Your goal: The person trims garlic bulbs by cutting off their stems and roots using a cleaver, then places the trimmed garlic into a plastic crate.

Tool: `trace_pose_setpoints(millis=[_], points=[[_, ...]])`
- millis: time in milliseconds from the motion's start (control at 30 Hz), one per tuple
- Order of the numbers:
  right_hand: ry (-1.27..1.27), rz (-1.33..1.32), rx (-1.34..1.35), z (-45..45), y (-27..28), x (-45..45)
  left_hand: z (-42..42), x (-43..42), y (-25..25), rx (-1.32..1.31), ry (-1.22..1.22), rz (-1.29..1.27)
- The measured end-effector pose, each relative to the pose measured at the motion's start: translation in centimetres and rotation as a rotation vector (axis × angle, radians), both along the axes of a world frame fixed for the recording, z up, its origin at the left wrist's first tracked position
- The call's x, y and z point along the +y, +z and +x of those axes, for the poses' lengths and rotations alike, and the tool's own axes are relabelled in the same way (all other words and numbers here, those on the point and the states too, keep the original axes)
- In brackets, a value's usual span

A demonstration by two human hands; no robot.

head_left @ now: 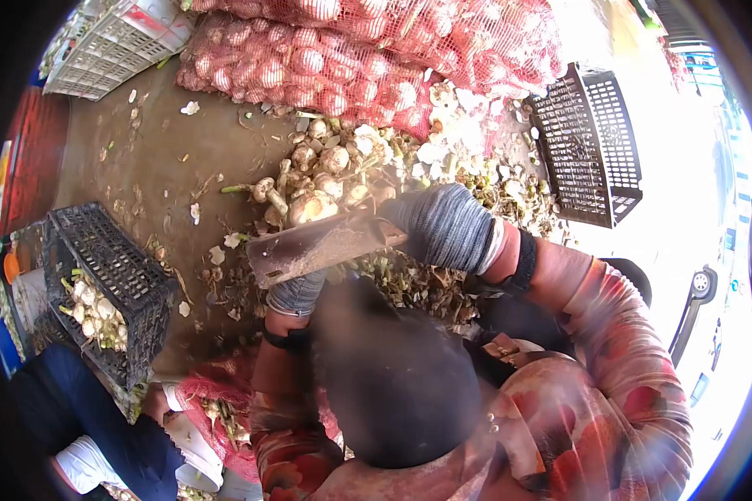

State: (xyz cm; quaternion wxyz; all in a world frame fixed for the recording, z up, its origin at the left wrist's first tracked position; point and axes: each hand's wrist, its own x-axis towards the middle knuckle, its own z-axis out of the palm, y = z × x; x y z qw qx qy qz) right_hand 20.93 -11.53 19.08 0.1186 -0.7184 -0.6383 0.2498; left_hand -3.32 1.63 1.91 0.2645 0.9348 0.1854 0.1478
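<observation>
A broad brown flat tool like a cleaver (317, 248) lies slantwise between my two hands, in front of several garlic bulbs (312, 206). My left hand (297, 292), in a grey knitted glove, is at the tool's wide end; its fingers are hidden behind it. My right hand (443, 227), in the same kind of glove, is closed at the narrow end. Its fingertips are blurred, and I cannot make out what they grip. A garlic bulb with a green stem (263, 190) lies beyond the tool, left of the heap.
Red mesh sacks of garlic (301, 71) lie at the back. Black crates stand at the right (589, 146) and left (113, 284), the left one holding garlic. Peelings (510, 188) litter the floor. Another person's dark-clothed leg (83, 409) is at lower left.
</observation>
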Motion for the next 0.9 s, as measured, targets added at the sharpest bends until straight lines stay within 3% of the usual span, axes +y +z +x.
trace_pose_setpoints(millis=[33, 67, 200, 300, 400, 433, 500, 567, 600, 633, 700, 733, 767, 833, 900], points=[[-0.002, 0.000, 0.002, 0.0, -0.2, -0.2, -0.9, -0.1, -1.6, 0.059, -0.007, 0.140], [0.020, -0.020, 0.019, -0.1, -0.5, -0.3, -0.9, -0.5, -2.1, -0.051, 0.107, -0.231], [0.018, -0.006, 0.073, 0.0, -1.6, -1.0, -1.4, -2.0, -1.5, -0.067, 0.130, -0.331], [0.021, -0.014, 0.010, 0.3, -3.0, -1.4, 0.0, -2.2, 0.4, -0.155, 0.061, -0.657], [0.019, -0.026, -0.010, 1.2, -5.3, -2.3, 1.4, -1.7, 2.9, -0.079, -0.058, -0.729], [0.019, -0.024, -0.009, 1.7, -6.7, -2.6, 1.8, -1.6, 3.2, -0.089, -0.091, -0.625], [-0.074, -0.209, -0.009, 3.0, -9.5, -2.9, 2.7, -1.7, 5.7, -0.100, -0.124, -0.516], [-0.408, -0.311, -0.099, 4.8, -10.1, -3.5, 4.9, -2.1, 10.3, -0.180, 0.042, -0.792], [-0.482, -0.182, 0.045, 4.4, -10.7, -3.8, 5.4, -2.6, 10.7, -0.247, 0.123, -0.989], [-0.463, -0.185, 0.045, 4.0, -11.4, -3.8, 5.7, -2.5, 10.4, -0.254, 0.142, -0.989], [-0.486, 0.071, 0.774, 0.3, -8.3, -1.7, 6.7, -2.4, 9.7, -0.115, 0.129, -0.767], [-0.519, -0.022, 0.894, -0.7, -7.0, -0.4, 7.6, -2.0, 9.4, -0.064, 0.056, -0.528], [-0.553, -0.119, 1.015, -1.5, -6.3, 0.6, 7.7, -2.0, 9.4, -0.065, 0.047, -0.532], [-0.401, 0.011, 0.906, -1.5, -7.5, 0.9, 7.7, -1.4, 9.3, -0.090, 0.085, -0.886], [-0.544, 0.067, 0.981, -1.2, -7.3, 1.6, 7.5, -0.4, 9.1, -0.124, 0.139, -1.232]])
